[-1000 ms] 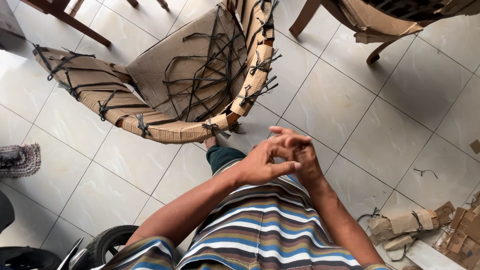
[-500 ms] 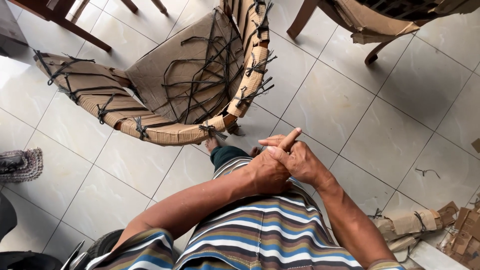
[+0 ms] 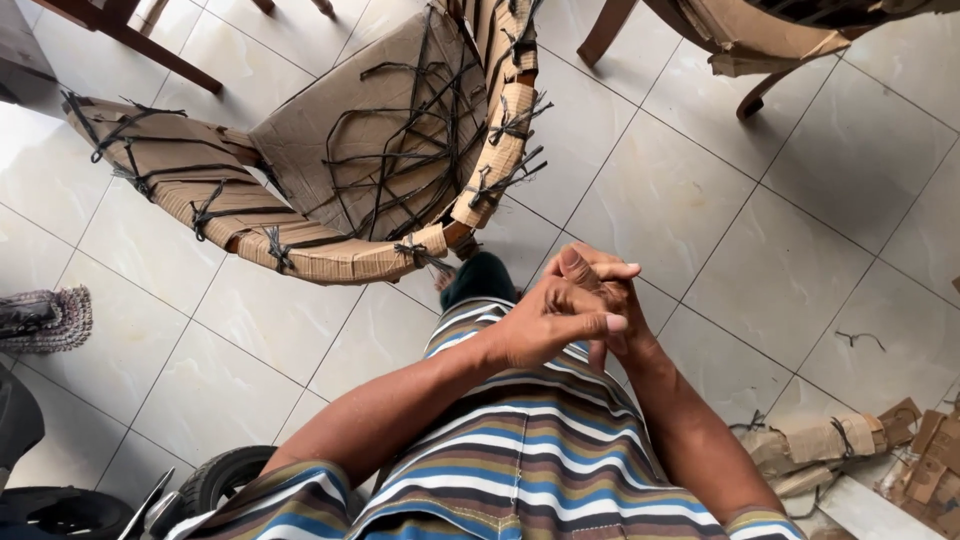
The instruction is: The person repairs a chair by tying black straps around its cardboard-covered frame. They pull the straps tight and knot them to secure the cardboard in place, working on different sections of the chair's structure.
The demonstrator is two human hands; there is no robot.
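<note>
My left hand (image 3: 548, 318) lies over my right hand (image 3: 615, 285), the two pressed together in front of my striped shirt (image 3: 520, 440). The fingers of both are curled around each other and nothing shows between them. Just beyond the hands stands a chair frame wrapped in brown cardboard (image 3: 330, 170) and tied with black straps; its nearest rim is a short way above my hands and does not touch them.
White floor tiles (image 3: 800, 230) spread all around. Wooden chair legs (image 3: 610, 25) stand at the top, another cardboard-wrapped piece (image 3: 760, 40) at top right. Cardboard scraps (image 3: 850, 445) lie at lower right, a sandal (image 3: 40, 318) at left, a tyre (image 3: 225, 478) at the bottom.
My hands went from raised with fingers spread to clasped, the left one folding over the right. They stay in front of my body.
</note>
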